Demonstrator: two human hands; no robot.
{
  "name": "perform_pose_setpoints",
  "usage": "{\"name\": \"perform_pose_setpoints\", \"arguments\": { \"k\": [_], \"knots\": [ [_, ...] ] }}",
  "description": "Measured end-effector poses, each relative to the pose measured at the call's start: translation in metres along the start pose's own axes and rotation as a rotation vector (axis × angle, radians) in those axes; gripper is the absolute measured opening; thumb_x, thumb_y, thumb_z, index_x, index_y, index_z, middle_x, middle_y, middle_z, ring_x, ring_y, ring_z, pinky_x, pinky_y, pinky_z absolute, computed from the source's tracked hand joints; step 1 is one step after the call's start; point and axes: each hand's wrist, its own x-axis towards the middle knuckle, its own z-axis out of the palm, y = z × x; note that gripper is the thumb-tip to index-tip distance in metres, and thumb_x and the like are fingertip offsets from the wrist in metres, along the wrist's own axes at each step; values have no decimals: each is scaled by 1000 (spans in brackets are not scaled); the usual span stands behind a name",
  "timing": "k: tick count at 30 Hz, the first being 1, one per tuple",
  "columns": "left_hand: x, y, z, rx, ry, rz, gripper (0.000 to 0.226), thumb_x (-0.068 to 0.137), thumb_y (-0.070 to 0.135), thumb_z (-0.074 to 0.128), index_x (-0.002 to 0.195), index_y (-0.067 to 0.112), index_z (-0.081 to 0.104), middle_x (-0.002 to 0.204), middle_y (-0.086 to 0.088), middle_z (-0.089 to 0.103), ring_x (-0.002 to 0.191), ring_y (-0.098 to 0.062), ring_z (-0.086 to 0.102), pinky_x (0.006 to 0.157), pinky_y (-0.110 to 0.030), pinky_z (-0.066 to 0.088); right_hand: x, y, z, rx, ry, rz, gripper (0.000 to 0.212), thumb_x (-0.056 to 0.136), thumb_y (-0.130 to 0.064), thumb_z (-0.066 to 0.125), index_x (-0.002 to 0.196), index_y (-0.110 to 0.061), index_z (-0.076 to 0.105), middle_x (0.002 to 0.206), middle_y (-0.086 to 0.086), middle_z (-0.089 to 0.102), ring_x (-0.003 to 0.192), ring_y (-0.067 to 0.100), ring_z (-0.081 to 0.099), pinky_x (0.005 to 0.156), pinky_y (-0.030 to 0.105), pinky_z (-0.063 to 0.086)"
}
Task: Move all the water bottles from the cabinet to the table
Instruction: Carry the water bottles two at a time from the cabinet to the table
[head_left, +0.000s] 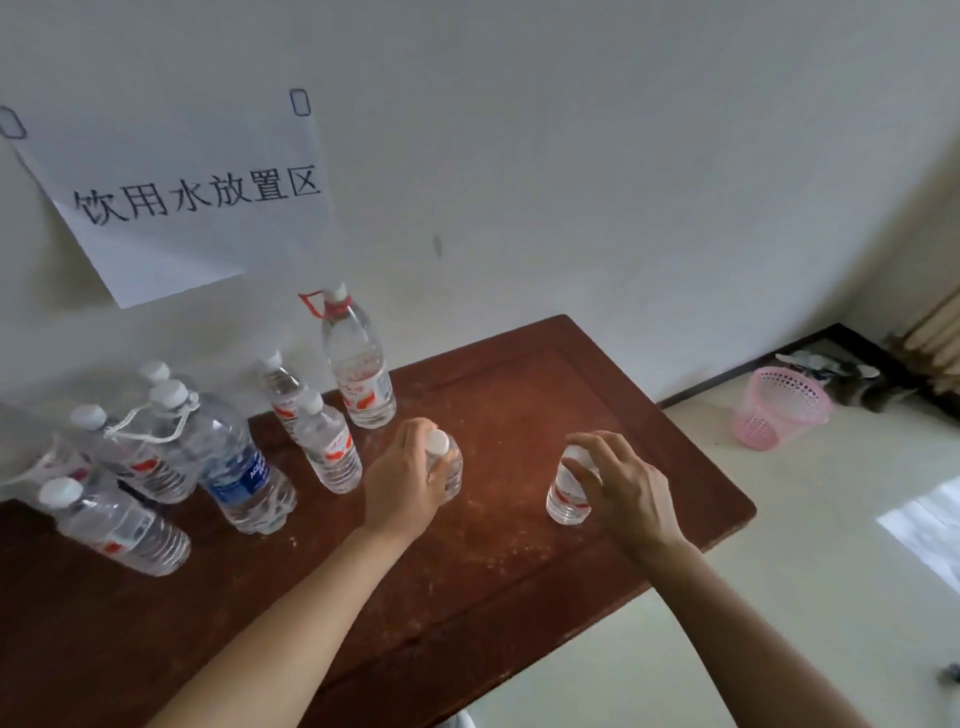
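A reddish-brown wooden table (519, 561) stands against the white wall. Several clear water bottles stand on its left part, among them a tall red-labelled bottle (358, 364) and a large blue-labelled bottle (234, 467). My left hand (405, 478) is wrapped around a small white-capped bottle (451, 467) standing upright on the table. My right hand (618, 483) has its fingers curled over the top of another small bottle (568, 493), which stands upright near the table's right side. The cabinet is out of view.
A paper sign (171, 197) with black characters is taped to the wall above the bottles. A pink plastic basket (779, 405) sits on the pale floor at the right. Dark clutter (852, 379) lies in the far corner.
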Motion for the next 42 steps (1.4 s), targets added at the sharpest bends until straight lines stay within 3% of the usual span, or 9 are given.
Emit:
{"name": "perform_pose_setpoints", "arguments": {
  "k": [4, 10, 15, 20, 26, 30, 33, 37, 42],
  "knots": [
    [47, -15, 24, 6, -16, -18, 32, 88, 32, 72, 108, 13, 55, 98, 1, 63, 73, -20, 62, 56, -26, 36, 50, 16, 17, 17, -43, 18, 26, 94, -31, 69, 119, -28, 65, 118, -4, 65, 77, 23, 70, 56, 37, 59],
    [87, -20, 59, 85, -19, -123, 37, 88, 29, 73, 113, 6, 56, 102, -5, 65, 77, -26, 66, 52, -36, 51, 138, 41, 52, 98, -124, -93, 24, 96, -32, 65, 117, -23, 68, 120, -2, 66, 79, 25, 70, 57, 38, 58],
    [102, -1, 80, 122, 46, -347, 43, 91, 28, 69, 126, 8, 53, 111, -8, 67, 90, -27, 69, 64, -44, 58, 200, 56, 76, 180, -128, -234, 33, 92, -39, 70, 122, -25, 67, 119, -5, 71, 75, 23, 72, 54, 30, 52],
    [98, 14, 99, 133, 185, -489, 47, 96, 28, 60, 135, 3, 51, 127, -12, 63, 115, -26, 62, 85, -38, 56, 216, 82, 104, 268, -35, -386, 26, 90, -39, 70, 112, -25, 71, 107, -12, 72, 78, 10, 71, 50, 21, 45],
    [96, 29, 109, 188, 189, -582, 48, 98, 26, 58, 140, 5, 47, 130, -13, 60, 119, -26, 58, 89, -33, 51, 198, 107, 119, 419, -33, -466, 23, 93, -33, 67, 114, -22, 65, 106, -7, 73, 94, 12, 70, 81, 29, 53],
    [101, 30, 103, 236, 148, -613, 51, 99, 30, 56, 143, 8, 43, 132, -15, 56, 118, -30, 57, 85, -45, 56, 200, 107, 112, 422, -121, -465, 29, 93, -31, 68, 119, -20, 62, 110, -2, 72, 96, 18, 71, 82, 35, 53],
    [96, 39, 97, 290, 118, -562, 59, 99, 36, 56, 148, 9, 37, 145, -16, 47, 133, -29, 46, 100, -46, 50, 200, 105, 99, 369, -199, -453, 40, 93, -35, 68, 128, -18, 60, 122, 5, 68, 99, 25, 71, 83, 39, 54],
    [77, 54, 74, 435, 157, -487, 65, 102, 48, 45, 154, 14, 26, 158, -16, 31, 146, -29, 29, 114, -47, 36, 197, 91, 78, 270, -165, -407, 65, 94, -56, 58, 148, -23, 41, 158, 10, 35, 138, 29, 43, 110, 46, 38],
    [12, 76, 2, 588, 265, -445, 60, 102, 49, 40, 152, 17, 33, 157, -15, 31, 145, -30, 31, 111, -49, 38, 171, 18, 46, 271, -83, -534, 65, 98, -61, 46, 150, -24, 36, 163, 13, 23, 150, 31, 23, 118, 48, 23]
  ]
}}
